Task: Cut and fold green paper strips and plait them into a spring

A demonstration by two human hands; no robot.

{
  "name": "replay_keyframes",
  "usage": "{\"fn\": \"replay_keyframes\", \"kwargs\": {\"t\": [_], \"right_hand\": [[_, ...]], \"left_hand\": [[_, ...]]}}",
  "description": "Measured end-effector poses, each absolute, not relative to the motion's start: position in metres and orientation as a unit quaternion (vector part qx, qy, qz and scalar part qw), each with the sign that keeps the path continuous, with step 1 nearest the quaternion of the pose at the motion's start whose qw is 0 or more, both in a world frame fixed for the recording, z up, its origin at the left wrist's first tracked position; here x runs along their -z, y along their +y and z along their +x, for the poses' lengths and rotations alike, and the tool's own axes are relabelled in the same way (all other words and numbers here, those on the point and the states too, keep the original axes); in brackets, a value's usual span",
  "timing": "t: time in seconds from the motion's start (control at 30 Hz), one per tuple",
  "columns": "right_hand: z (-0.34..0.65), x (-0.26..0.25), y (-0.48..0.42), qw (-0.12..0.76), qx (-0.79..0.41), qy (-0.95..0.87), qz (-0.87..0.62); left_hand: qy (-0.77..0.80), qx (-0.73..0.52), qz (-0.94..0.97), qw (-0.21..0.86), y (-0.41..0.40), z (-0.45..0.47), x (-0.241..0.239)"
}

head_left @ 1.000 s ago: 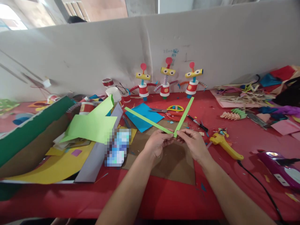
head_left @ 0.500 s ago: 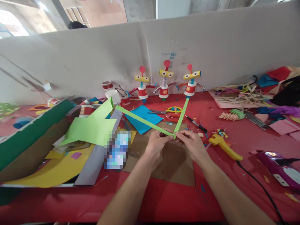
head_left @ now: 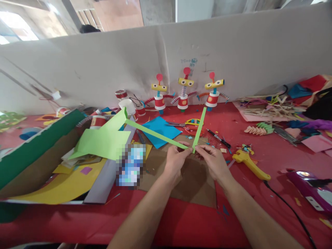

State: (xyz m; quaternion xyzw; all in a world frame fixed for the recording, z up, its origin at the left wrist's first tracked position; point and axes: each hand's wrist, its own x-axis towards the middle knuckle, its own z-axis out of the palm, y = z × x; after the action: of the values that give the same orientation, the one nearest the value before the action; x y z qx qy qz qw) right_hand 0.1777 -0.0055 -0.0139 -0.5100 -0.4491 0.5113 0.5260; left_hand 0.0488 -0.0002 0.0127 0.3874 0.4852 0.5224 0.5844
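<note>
Two long light-green paper strips meet in a V just above the table. My left hand (head_left: 175,161) pinches the end of the left strip (head_left: 155,135), which runs up and left. My right hand (head_left: 212,162) pinches the end of the right strip (head_left: 199,130), which rises toward the back. Both hands are closed on the joint where the strips meet, over a brown cardboard sheet (head_left: 192,180).
Three paper-cup robot figures (head_left: 183,93) stand at the white back partition. A blue sheet (head_left: 160,128), scissors (head_left: 186,123), a pen (head_left: 218,137), a yellow glue gun (head_left: 249,162) with cord, a green sheet (head_left: 103,142) and paper scraps (head_left: 269,110) lie on the red table (head_left: 181,221).
The left strip has swung lower and farther left, the right strip has steepened. Both hands stay pinched at the joint, shifted slightly toward me.
</note>
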Motion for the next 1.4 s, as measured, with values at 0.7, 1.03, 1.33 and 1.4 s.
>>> {"fn": "replay_keyframes", "kwargs": {"t": [0.7, 1.03, 1.33, 1.4], "right_hand": [[0.174, 0.014, -0.008, 0.555, -0.507, -0.413, -0.514], [0.174, 0.012, -0.006, 0.566, -0.515, -0.392, -0.511], [0.178, 0.010, -0.003, 0.579, -0.517, -0.365, -0.514], [0.177, 0.010, -0.003, 0.576, -0.516, -0.370, -0.515]], "left_hand": [[0.458, -0.550, 0.378, 0.587, -0.002, 0.054, -0.004], [0.443, -0.554, 0.363, 0.604, -0.003, 0.056, -0.005], [0.406, -0.538, 0.315, 0.668, 0.003, 0.055, 0.001], [0.409, -0.538, 0.291, 0.677, 0.004, 0.055, 0.004]]}}
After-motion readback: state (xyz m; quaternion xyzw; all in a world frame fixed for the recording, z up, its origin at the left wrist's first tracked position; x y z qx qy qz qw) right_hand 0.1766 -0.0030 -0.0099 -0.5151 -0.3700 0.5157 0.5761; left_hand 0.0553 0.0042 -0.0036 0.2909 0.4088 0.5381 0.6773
